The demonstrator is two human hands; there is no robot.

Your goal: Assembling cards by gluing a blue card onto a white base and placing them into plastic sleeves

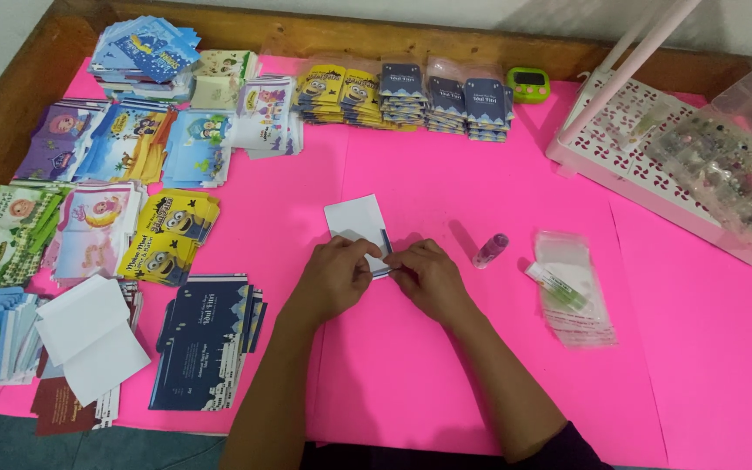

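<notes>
Pink paper (498, 365) covers the table, where both hands, left hand (334, 278) and right hand (428, 277), pinch a white envelope's (357, 218) near edge, pressing it flat, left of a small glue tube (490, 251).

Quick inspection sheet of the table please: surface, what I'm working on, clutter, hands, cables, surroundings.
Surface: pink sheet over a wooden-edged table.
Job's things: small white envelope, blank side up, with a dark edge showing at the fingers; both hands pinch its lower end.
Clutter: stacks of printed envelopes on the left and along the back; dark blue stack; small glue bottle lying down; clear plastic bags with a tube on top; green timer.
Hands: left hand and right hand side by side on the envelope.
Cables: nothing seen.
Surroundings: white perforated tray with pink rods; clear bead box; pale wall behind.
</notes>
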